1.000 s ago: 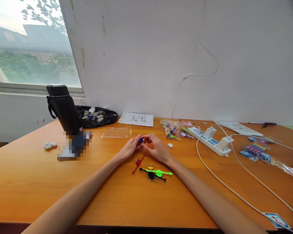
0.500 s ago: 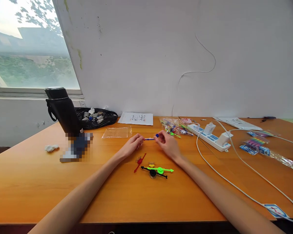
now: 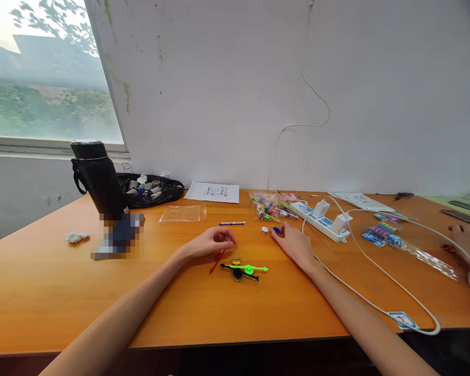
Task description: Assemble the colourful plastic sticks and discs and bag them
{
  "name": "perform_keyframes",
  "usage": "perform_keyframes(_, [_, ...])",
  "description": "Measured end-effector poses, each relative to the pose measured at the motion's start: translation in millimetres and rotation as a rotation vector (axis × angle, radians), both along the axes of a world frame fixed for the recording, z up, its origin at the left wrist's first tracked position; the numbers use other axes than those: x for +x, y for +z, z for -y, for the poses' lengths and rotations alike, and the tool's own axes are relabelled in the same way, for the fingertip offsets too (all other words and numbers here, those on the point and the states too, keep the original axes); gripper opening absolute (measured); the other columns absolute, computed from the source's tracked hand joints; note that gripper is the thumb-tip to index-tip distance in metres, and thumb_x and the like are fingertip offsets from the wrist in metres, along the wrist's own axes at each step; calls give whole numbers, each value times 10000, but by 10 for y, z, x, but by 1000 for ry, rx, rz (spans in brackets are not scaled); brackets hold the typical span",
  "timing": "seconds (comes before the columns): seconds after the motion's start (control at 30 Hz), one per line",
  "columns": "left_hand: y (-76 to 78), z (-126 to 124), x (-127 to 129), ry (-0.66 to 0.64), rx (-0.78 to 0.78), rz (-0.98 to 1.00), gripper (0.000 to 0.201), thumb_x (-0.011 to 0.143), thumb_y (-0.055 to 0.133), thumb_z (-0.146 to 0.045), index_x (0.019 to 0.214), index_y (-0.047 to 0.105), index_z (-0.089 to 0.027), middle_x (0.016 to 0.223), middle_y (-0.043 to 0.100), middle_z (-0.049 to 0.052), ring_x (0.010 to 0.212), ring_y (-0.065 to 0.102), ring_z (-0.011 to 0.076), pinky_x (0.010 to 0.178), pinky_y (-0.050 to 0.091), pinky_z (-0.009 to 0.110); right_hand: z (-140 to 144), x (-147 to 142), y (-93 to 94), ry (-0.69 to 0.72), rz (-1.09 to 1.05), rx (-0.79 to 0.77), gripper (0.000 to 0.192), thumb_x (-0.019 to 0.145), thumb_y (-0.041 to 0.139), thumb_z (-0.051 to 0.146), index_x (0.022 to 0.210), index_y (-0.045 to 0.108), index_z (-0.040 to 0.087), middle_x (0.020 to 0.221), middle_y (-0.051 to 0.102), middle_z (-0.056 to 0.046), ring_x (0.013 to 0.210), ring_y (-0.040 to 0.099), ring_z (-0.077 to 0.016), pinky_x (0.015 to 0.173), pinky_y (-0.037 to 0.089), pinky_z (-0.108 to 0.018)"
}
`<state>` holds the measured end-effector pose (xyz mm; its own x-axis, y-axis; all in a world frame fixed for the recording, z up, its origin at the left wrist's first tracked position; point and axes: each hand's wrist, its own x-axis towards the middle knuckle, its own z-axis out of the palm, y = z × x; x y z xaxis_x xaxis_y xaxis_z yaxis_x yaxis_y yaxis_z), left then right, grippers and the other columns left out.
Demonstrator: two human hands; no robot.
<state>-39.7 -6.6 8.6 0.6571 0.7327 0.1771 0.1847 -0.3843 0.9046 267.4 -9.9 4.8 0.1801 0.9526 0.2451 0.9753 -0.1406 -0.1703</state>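
Note:
My left hand (image 3: 213, 241) hovers with loosely curled fingers just above a red arrow-shaped spinner (image 3: 218, 258), covering part of it; I see nothing held in it. My right hand (image 3: 293, 243) rests on the table with thumb and fingertips around a small blue round piece (image 3: 276, 230). Beside that piece lies a white disc (image 3: 265, 230). Behind my left hand is a blue-and-white arrow stick (image 3: 232, 224). Nearer to me, a green arrow spinner (image 3: 249, 269) overlaps a black arrow spinner (image 3: 238, 273), with a yellow piece (image 3: 236, 261) just behind them.
A clear plastic bag (image 3: 183, 213) and bagged coloured parts (image 3: 265, 206) lie farther back. Right of my hand are a power strip (image 3: 325, 223) and looping white cables (image 3: 356, 284). A black flask (image 3: 97, 177) stands left. Another person's hand (image 3: 464, 248) is at the far right.
The blue-and-white stick, earlier between my hands, now lies on the table. My right hand has moved right with the blue piece; my left has come nearer, over the red spinner. The view shifted right.

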Motion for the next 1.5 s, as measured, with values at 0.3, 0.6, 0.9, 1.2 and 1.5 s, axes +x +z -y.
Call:
perform_keyframes(0.3, [136, 131, 47, -125, 279, -146, 259, 882, 671, -471, 929, 766, -235, 975, 675, 77, 974, 592, 243, 877, 453, 326, -123, 48, -27, -15, -129, 35, 439, 952, 472, 587, 1164, 534, 208, 913, 725, -102, 892, 705, -326, 657, 414, -333])
perform_keyframes(0.6, [153, 160, 65, -195, 346, -176, 226, 855, 732, -438, 975, 776, -252, 932, 667, 60, 919, 574, 215, 846, 433, 306, -219, -144, 0, 284, -368, 380, 220, 963, 452, 402, 1064, 537, 226, 739, 636, 2, 657, 606, -206, 620, 358, -288])
perform_keyframes(0.9, [86, 75, 51, -47, 81, -102, 283, 950, 588, -455, 943, 692, -191, 813, 644, 25, 696, 528, 150, 638, 392, 254, -516, -497, 47, 482, -483, 501, 165, 961, 467, 348, 994, 566, 221, 655, 514, 31, 583, 501, -166, 612, 355, -282])
perform_keyframes(1.2, [38, -116, -3, 153, -82, 342, 340, 955, 582, -544, 970, 540, -207, 790, 551, -15, 691, 460, 120, 662, 372, 239, -192, -880, 118, 905, -1139, -183, 404, 977, 494, 591, 1017, 611, 206, 838, 673, -39, 736, 633, -170, 663, 475, -292])
perform_keyframes(1.5, [-111, -143, 53, 133, -189, 413, 383, 930, 624, -566, 977, 525, -199, 829, 563, -10, 726, 504, 114, 670, 393, 234, -123, -1030, 6, 841, -1442, -293, 377, 865, 746, 479, 1117, 636, 221, 909, 735, -30, 846, 675, -144, 771, 498, -263])
